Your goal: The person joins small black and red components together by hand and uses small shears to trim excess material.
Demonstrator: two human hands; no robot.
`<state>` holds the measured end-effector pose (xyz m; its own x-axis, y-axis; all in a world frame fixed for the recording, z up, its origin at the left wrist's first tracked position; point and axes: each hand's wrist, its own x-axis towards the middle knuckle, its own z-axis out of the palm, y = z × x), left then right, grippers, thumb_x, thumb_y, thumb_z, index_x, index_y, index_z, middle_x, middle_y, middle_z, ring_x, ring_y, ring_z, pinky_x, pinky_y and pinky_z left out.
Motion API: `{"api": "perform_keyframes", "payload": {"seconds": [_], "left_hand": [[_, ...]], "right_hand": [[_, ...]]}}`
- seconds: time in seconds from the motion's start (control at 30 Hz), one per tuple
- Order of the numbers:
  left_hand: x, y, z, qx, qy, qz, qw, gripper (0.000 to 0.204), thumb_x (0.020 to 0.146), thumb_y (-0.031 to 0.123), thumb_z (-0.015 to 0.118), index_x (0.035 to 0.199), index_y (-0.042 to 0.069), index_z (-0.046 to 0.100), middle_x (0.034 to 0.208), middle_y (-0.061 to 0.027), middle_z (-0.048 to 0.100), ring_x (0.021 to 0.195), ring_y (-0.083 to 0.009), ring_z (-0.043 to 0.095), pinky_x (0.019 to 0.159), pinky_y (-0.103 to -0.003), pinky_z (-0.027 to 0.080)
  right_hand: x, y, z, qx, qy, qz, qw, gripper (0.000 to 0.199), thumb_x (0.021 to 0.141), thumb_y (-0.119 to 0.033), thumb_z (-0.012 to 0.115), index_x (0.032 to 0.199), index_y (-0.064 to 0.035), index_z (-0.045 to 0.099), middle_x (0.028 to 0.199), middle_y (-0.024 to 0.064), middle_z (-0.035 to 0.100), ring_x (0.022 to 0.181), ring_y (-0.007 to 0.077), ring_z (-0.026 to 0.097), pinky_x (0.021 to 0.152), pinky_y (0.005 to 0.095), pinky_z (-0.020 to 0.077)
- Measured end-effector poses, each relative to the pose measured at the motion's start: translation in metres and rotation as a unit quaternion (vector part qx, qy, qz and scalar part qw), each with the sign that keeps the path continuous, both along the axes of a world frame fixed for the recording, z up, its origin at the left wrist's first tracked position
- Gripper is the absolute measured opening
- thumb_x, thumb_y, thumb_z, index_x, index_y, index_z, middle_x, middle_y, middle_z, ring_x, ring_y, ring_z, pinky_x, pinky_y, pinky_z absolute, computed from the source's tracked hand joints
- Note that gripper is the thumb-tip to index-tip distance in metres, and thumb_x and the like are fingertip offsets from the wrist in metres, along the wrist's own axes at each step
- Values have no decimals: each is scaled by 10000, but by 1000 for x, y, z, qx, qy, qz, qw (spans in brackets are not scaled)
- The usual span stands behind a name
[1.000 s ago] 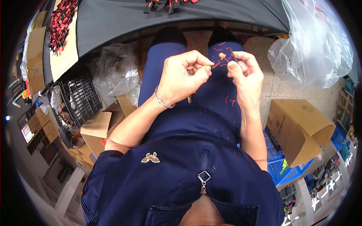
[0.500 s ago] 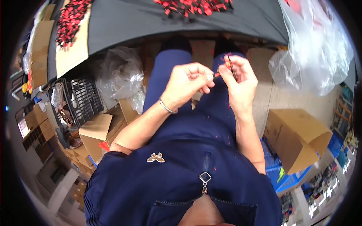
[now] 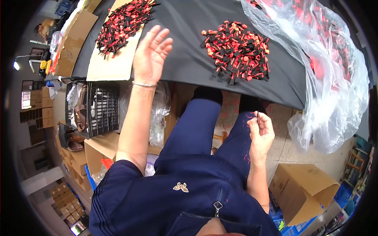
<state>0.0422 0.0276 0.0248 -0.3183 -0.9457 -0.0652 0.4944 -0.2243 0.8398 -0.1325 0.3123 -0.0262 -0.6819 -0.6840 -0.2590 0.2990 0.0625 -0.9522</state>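
The left hand (image 3: 151, 55) has left the lap and now hangs with fingers spread wide and empty over the black cloth (image 3: 185, 59), between its two red-and-black piles, while the right hand (image 3: 260, 135), below the cloth's near edge, pinches a thin piece (image 3: 258, 117).

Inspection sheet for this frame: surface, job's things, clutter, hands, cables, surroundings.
Surface: black cloth-covered table, partly bare between the piles.
Job's things: pile of red-and-black small parts on the cloth; second pile on a cardboard sheet; thin dark piece pinched in the right hand.
Clutter: clear plastic bag of similar parts draped off the table's right end.
Hands: left hand open, raised over the table between the piles, holding nothing; right hand closed on the thin piece above the lap.
Cables: nothing seen.
Surroundings: cardboard boxes, black crate on the floor.
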Motion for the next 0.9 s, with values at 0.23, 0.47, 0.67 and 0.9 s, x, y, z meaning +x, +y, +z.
{"api": "perform_keyframes", "payload": {"seconds": [0.23, 0.47, 0.67, 0.9], "left_hand": [[-58, -17, -31, -452, -481, 40, 750, 211, 824, 87, 601, 1025, 81, 667, 905, -57, 669, 810, -141, 623, 738, -251, 489], [-79, -47, -43, -582, -502, -6, 640, 146, 777, 99, 624, 908, 88, 687, 888, -74, 660, 812, -261, 610, 745, -336, 499], [-80, -37, -31, -460, -518, 29, 720, 117, 792, 114, 628, 884, 67, 684, 818, -85, 673, 709, -175, 641, 692, -266, 498], [-68, 30, 0, -177, -315, -115, 925, 181, 835, 77, 583, 954, -51, 631, 778, -64, 652, 682, -83, 584, 658, -206, 469]], "right_hand": [[-4, 1, -5, 46, -7, 3, 999, 198, 831, 11, 630, 1021, 17, 574, 872, 42, 611, 753, 81, 580, 722, 206, 487], [-9, 0, -8, 44, -10, -1, 999, 150, 841, -2, 623, 985, 13, 585, 846, 42, 614, 717, 78, 580, 679, 199, 485], [-11, 3, -10, 48, -10, 1, 999, 132, 847, -4, 616, 974, 15, 587, 845, 40, 613, 711, 79, 579, 675, 200, 486], [-12, 10, -2, 31, 10, -23, 999, 125, 841, 5, 619, 963, 15, 592, 857, 50, 620, 714, 81, 583, 671, 208, 498]]}}
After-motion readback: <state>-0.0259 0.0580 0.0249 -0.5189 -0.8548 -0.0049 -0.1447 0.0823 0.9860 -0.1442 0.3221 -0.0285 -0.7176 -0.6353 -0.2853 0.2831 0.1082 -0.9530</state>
